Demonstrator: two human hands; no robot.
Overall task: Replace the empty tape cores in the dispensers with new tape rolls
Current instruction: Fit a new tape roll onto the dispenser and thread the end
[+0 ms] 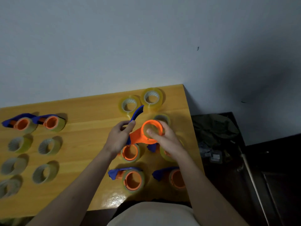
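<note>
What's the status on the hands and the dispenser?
Left hand grips blue handle. Right hand holds orange hub, no roll visible on it. Nothing in the way.

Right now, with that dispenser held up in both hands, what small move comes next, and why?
Probably reach for a full tape roll at the table's far edge: the dispenser held by the left hand and right hand shows a bare orange hub.
</note>
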